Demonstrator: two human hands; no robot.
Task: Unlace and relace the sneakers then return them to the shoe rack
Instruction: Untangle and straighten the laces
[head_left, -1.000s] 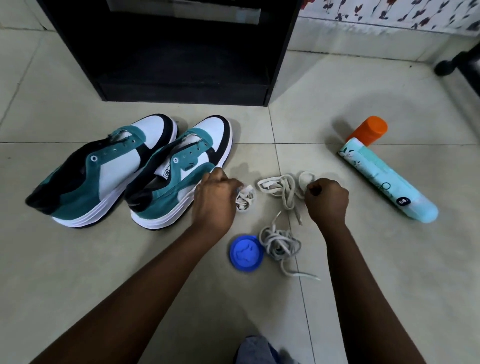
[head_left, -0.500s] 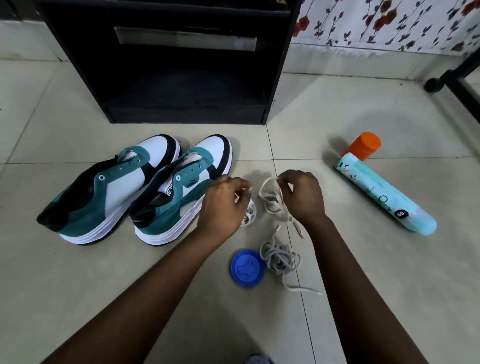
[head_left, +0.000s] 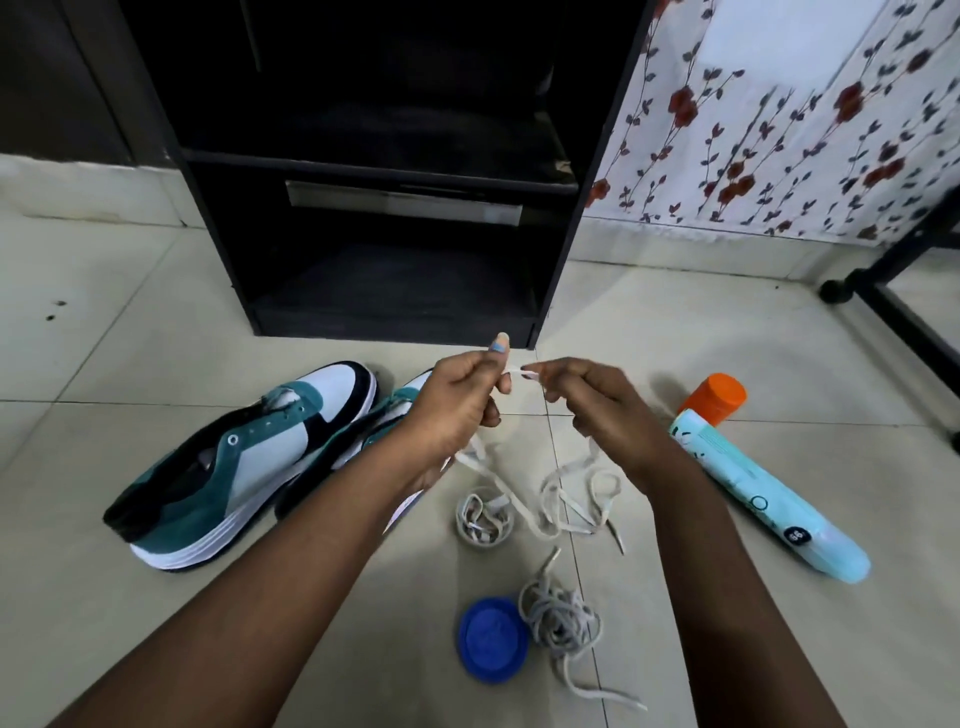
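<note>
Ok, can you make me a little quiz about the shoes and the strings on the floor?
1. True or false: both sneakers are already laced.
2. What do the left hand and right hand hold between them?
A. blue lid
B. white lace
C. orange-capped bottle
3. Fill in: the blue lid lies beside a bundle of grey ____.

Key
1. False; the eyelets in view are bare.
2. B, the white lace.
3. lace; the grey lace touches the lid's right edge.

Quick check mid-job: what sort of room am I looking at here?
Probably a home entryway or bedroom corner: a tiled floor, a black shoe rack against a wall with a floral covering, and sneakers beside loose laces.
</note>
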